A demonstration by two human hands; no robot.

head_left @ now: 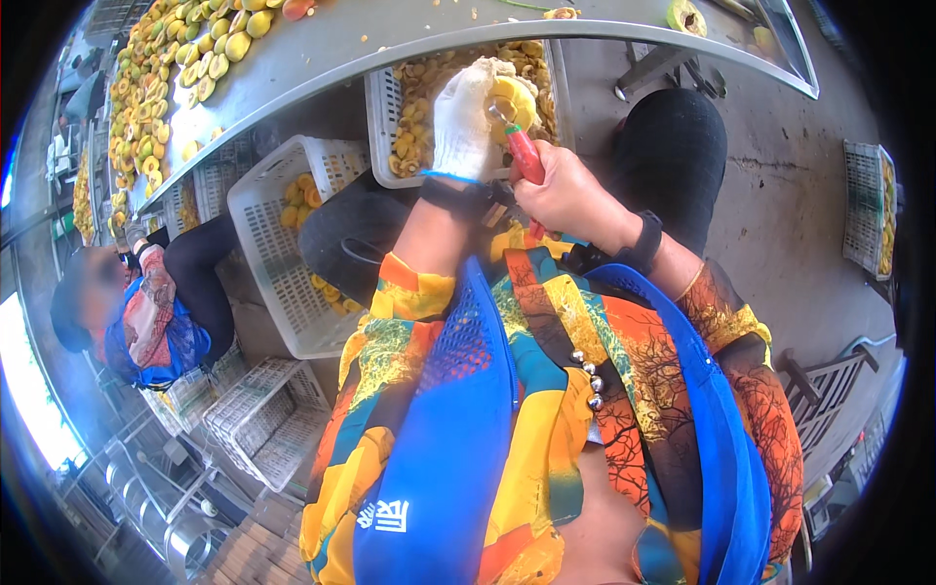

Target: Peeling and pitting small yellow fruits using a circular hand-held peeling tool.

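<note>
The left hand (462, 117), in a white fabric glove, was wrapped around a yellow fruit half (515, 99) and held it up with the cut face turned toward the right. The bare right hand (564, 195) was clenched on the red handle of a coring tool (524, 156), whose metal tip was pressed into the middle of the fruit half; the two hands were close together, just apart, joined only through tool and fruit. A black band sat on each wrist. Directly beneath the fruit half stood a white slatted crate (382, 127) filled with cut yellow fruit pieces, tucked under the edge of the grey metal worktop (390, 34). Left of that crate, a second white crate (268, 224) leaned at a tilt with a few fruit pieces inside, and further empty crates (258, 414) lay lower left of it on the floor. On the worktop, up and left of the filled crate, a long heap of whole and halved yellow-green fruit (161, 88) ran along the surface. Left of the tilted crate sat another person (156, 312) in a blue apron and patterned sleeves. Well to the right of the filled crate, across the bare concrete floor (780, 205), another crate of fruit (868, 210) stood near the rim of the view.
</note>
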